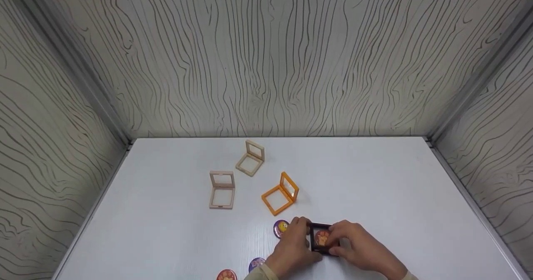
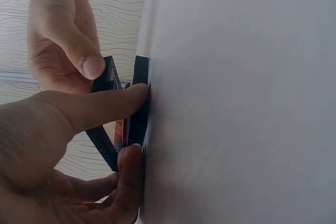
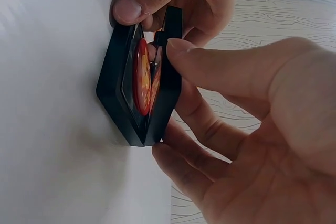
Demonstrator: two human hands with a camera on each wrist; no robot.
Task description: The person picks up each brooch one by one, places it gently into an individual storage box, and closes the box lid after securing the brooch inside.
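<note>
A small black hinged display frame (image 1: 320, 225) lies near the front of the white table, its lid tilted partway over its base. Inside sits a round red badge (image 3: 143, 77) with a yellow-orange picture. My left hand (image 1: 293, 246) holds the base by its edges, with the thumb (image 2: 118, 103) on one side and fingers on the other. On the lid, my right hand (image 1: 360, 248) pinches the rim between thumb (image 3: 210, 61) and fingers. The right wrist view shows a narrow wedge between lid and base, with the badge visible in it.
An orange frame (image 1: 268, 203), a pinkish frame (image 1: 222, 207) and a beige frame (image 1: 245, 171) stand with lids raised farther back. A purple badge (image 1: 280, 228) lies beside my left hand. Another purple badge (image 1: 255, 264) and a red badge (image 1: 227, 275) lie nearer the front.
</note>
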